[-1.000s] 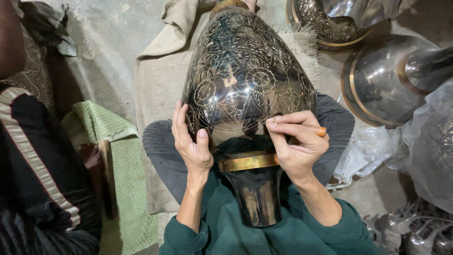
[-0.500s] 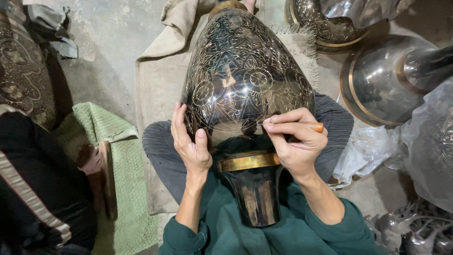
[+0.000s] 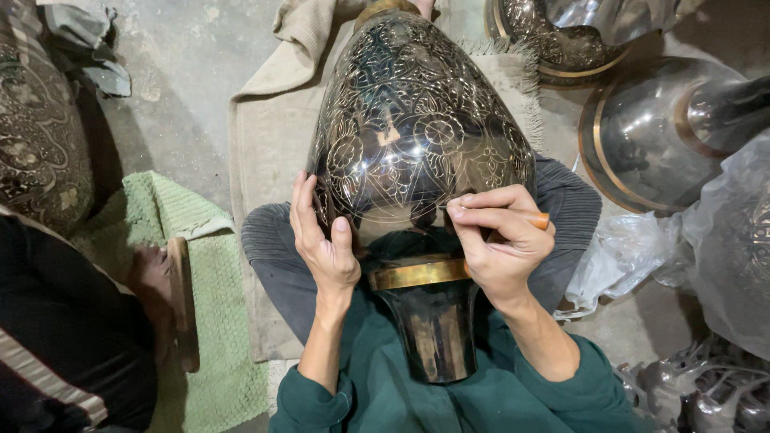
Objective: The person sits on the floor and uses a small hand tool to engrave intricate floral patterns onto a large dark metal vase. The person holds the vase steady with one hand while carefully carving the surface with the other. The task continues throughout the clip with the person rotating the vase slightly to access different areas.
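Note:
A large dark metal vase (image 3: 417,136) with engraved floral patterns lies across my lap, its brass-banded neck (image 3: 419,274) pointing toward me. My left hand (image 3: 325,236) presses flat against the vase's left side, fingers apart. My right hand (image 3: 501,236) is closed around a thin engraving tool with an orange handle end (image 3: 543,220), its tip resting on the vase's lower right surface.
A beige cloth (image 3: 269,136) lies under the vase on the concrete floor. Other metal vessels (image 3: 658,136) stand at the right, with clear plastic wrap (image 3: 706,248). A green mat (image 3: 216,321) and a person in dark clothing (image 3: 64,321) sit at the left, beside another engraved piece (image 3: 36,136).
The person at the left has shifted down and back, uncovering an engraved piece at the upper left. My hands and the vase stay almost still.

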